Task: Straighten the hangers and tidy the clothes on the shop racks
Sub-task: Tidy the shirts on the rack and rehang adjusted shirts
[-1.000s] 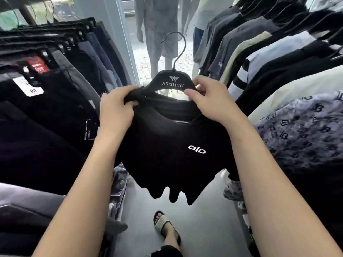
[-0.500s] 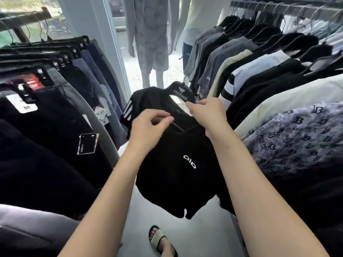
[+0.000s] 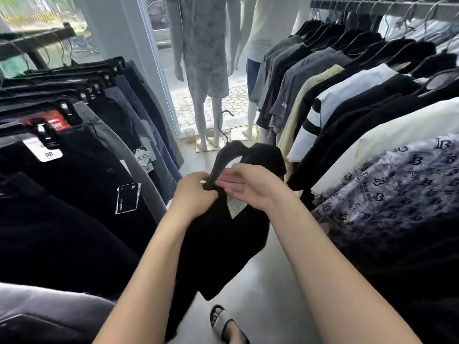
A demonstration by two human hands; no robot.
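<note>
One sandalled foot (image 3: 221, 324) shows nearest, on the pale floor (image 3: 268, 294) of the aisle. Above it hangs the black T-shirt (image 3: 223, 244), held in mid-aisle between the two racks and on neither rail. The left hand (image 3: 195, 197) is curled tight round the shirt's shoulder and the end of the black hanger (image 3: 219, 162), whose wire hook tilts away, free in the air. The right hand (image 3: 250, 192) lies over the collar with its fingers stretched towards the left hand; whether it pinches the cloth I cannot tell. A white label (image 3: 237, 207) shows in the neck opening. To the left, dark trousers (image 3: 82, 150) on clip hangers crowd close, a price tag (image 3: 128, 198) dangling near the left wrist. To the right, packed shirts (image 3: 347, 115) bulge into the aisle, a patterned one (image 3: 402, 192) nearest the right forearm. Farthest off, two mannequins (image 3: 206, 70) stand by the glass.
</note>
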